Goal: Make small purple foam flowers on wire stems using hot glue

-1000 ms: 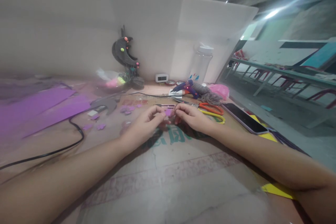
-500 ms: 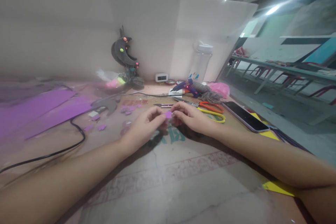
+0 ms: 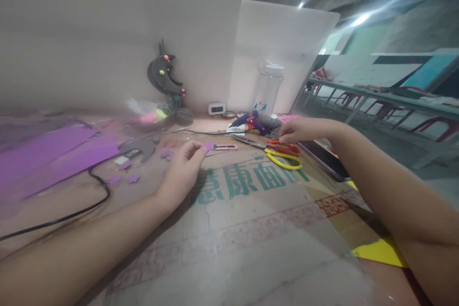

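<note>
My left hand point(image 3: 182, 167) pinches a small piece of purple paper point(image 3: 208, 145) between thumb and fingertips, above the cardboard. Just right of that piece lies a slim slotted tool with a pale frame point(image 3: 225, 147), which looks like a craft knife. My right hand point(image 3: 301, 130) reaches over a pair of scissors point(image 3: 285, 158) with one orange and one yellow handle loop. Its fingers are bent down onto the orange loop, and the fingertips are partly hidden. The scissors lie flat, blades pointing to the far left.
Purple sheets point(image 3: 68, 158), paper scraps point(image 3: 133, 179) and a black cable point(image 3: 103, 186) lie on the left. Behind the scissors are a glue gun point(image 3: 251, 120), grey yarn point(image 3: 268, 123), a small clock point(image 3: 217, 108) and a bottle point(image 3: 268, 88). A phone point(image 3: 324, 160) lies at right.
My hands have parted. The right hand has let go of the purple paper and moved right to the scissors; the left hand has shifted slightly left, keeping the paper.
</note>
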Motion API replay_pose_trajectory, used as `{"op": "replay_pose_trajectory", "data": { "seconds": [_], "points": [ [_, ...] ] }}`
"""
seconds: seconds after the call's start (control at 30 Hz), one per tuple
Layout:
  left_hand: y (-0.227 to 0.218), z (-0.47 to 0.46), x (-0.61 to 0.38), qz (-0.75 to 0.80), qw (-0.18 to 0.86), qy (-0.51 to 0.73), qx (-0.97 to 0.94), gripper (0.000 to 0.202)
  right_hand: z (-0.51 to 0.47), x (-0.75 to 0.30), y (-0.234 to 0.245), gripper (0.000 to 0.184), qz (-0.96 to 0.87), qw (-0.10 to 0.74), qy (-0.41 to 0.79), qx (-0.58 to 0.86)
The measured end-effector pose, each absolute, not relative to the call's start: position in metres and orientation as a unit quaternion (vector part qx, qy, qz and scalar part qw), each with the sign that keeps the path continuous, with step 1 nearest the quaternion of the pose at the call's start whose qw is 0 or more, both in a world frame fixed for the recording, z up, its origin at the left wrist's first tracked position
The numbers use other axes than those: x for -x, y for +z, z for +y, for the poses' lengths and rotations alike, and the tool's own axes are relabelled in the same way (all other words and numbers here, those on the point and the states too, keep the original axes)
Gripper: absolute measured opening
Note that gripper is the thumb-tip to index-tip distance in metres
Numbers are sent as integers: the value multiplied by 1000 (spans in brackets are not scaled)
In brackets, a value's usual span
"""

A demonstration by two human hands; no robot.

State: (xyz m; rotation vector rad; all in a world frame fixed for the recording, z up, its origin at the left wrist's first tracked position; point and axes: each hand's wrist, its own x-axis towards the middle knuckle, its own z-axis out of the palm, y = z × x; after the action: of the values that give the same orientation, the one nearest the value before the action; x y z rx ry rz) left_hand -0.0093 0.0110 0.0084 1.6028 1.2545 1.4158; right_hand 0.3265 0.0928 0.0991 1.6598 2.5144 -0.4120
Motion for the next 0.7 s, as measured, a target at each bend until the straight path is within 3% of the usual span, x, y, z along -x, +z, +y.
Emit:
{"op": "replay_pose_trajectory", "data": {
  "seconds": [0.13, 0.3, 0.47, 0.7],
  "points": [
    [5, 14, 11, 491, 300, 549, -606, 17, 91, -347, 114, 42, 788, -6, -119, -605],
    [1, 17, 11, 485, 290, 566, -601, 16, 67, -333, 126, 41, 768, -236, -160, -574],
    [2, 17, 9, 462, 377, 561, -574, 18, 26, -282, 132, 34, 781, -402, -125, -460],
    [6, 7, 8, 427, 406, 526, -613, 24, -13, -245, 131, 25, 796, -450, -59, -400]
  ]
}}
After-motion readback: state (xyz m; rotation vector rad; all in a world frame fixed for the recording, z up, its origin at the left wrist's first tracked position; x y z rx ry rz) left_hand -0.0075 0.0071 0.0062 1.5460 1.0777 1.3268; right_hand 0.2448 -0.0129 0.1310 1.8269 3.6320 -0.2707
